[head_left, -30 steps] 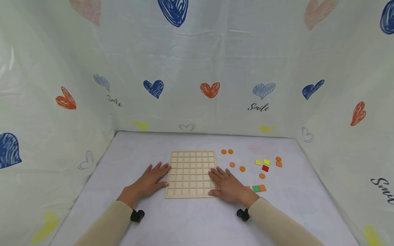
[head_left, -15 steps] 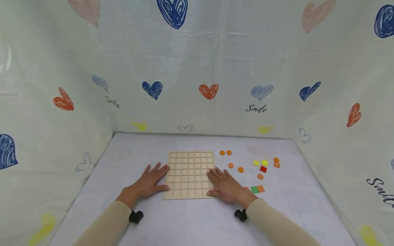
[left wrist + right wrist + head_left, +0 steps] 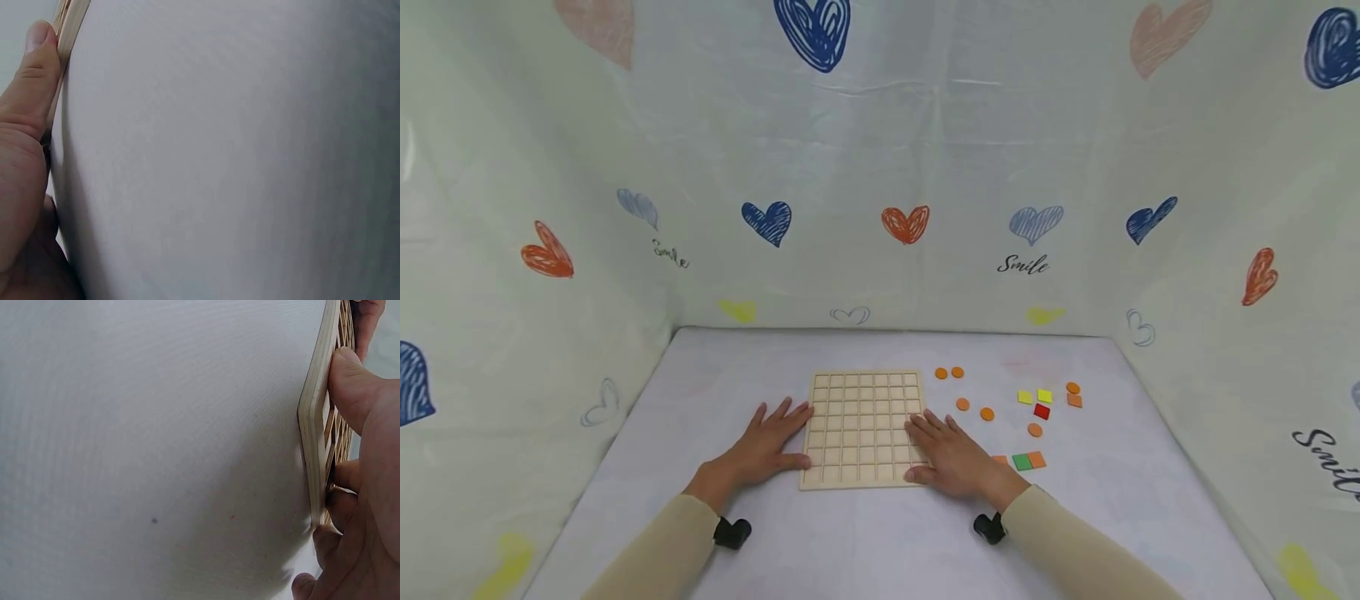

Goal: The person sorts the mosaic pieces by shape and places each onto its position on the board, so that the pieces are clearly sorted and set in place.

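A pale wooden grid board (image 3: 861, 429) with rows of square cells lies flat on the white table. My left hand (image 3: 758, 446) rests at its left edge with fingers spread, the thumb and fingertips touching the rim. On the right side my right hand (image 3: 957, 460) lies over the board's edge, fingers straight and fingertips on the cells. In the left wrist view the thumb (image 3: 39, 69) lies against the board's edge (image 3: 72, 28). The right wrist view has the right thumb (image 3: 356, 387) on top of the board (image 3: 312, 419) near a corner. Neither hand grips anything.
Right of the board lie flat game pieces: several orange discs (image 3: 987, 413), two yellow squares (image 3: 1044, 396), a red square (image 3: 1042, 412), a green square (image 3: 1022, 462) and orange squares (image 3: 1037, 459). One orange square is partly behind the right hand. A heart-printed curtain (image 3: 850, 150) surrounds the table (image 3: 850, 550).
The head view has shifted slightly. Both hands, the board and the pieces keep their places relative to one another.
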Available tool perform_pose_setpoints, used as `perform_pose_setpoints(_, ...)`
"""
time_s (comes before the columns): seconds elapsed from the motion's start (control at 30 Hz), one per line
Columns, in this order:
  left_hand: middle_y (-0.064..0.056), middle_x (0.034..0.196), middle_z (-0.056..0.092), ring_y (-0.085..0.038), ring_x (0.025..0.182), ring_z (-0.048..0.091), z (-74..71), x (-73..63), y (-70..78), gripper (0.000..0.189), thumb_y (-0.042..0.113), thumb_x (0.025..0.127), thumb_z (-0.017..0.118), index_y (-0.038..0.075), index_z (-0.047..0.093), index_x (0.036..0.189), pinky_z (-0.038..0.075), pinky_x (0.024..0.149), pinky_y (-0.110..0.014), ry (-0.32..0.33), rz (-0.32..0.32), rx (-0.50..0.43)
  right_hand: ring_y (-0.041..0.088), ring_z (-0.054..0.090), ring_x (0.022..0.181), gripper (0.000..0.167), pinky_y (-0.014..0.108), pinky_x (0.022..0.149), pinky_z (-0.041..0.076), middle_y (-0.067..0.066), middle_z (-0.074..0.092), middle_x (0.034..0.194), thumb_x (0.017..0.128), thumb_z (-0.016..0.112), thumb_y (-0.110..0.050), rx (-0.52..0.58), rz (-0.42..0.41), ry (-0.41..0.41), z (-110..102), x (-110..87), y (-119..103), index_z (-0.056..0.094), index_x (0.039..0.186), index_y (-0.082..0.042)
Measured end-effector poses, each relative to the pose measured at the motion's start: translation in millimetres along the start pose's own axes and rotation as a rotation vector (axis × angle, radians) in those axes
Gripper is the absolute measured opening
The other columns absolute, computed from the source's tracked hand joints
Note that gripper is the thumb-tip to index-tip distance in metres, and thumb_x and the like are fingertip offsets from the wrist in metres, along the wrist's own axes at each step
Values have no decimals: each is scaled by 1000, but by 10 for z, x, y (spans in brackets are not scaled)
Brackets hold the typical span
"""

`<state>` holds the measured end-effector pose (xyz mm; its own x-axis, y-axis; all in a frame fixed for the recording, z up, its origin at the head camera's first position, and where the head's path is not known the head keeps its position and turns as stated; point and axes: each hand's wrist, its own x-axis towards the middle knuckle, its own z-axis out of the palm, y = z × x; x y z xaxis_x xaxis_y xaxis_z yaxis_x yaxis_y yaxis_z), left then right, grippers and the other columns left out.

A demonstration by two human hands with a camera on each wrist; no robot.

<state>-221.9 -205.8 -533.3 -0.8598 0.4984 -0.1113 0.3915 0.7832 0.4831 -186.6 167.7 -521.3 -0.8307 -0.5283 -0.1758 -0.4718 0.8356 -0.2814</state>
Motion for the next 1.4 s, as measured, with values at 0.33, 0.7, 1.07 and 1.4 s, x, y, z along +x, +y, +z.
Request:
perform_pose_setpoints(0.33, -12, 171, 36, -41, 163, 16, 35, -22, -50, 98, 56, 89, 78, 11, 37, 165, 0, 131, -64, 17, 5, -25, 34, 22, 163, 84, 61, 131, 22, 9, 32, 173, 103, 58, -60, 3, -10, 22, 39, -3, 22, 35, 165, -9)
perform_pose_setpoints(0.7, -11, 170, 38, -40, 163, 18, 29, -31, -41, 99, 58, 87, 78, 11, 38, 164, 3, 132, -63, 31, -24, -4, 30, 25, 162, 81, 56, 133, 21, 6, 39, 170, 100, 65, -58, 80, -34, 58, 36, 11, 106, 43, 162, -10)
perform_pose_setpoints(1.07, -9, 169, 40, -38, 163, 20, 85, 8, -9, 99, 61, 86, 78, 13, 39, 164, 4, 133, -63, 49, -25, 26, 34, 49, 143, 58, 58, 120, 43, 8, 56, 154, 98, 76, -35, 412, 181, 242, -402, 161, 586, 60, 151, -20)
perform_pose_setpoints(1.4, -6, 169, 40, -35, 163, 21, 98, -12, 1, 100, 59, 84, 81, 15, 41, 164, 5, 134, -60, 60, -65, 41, 40, 53, 127, 43, 58, 110, 49, 16, 64, 136, 100, 75, -21, 483, 203, 337, -615, 456, 1030, 69, 141, -10)
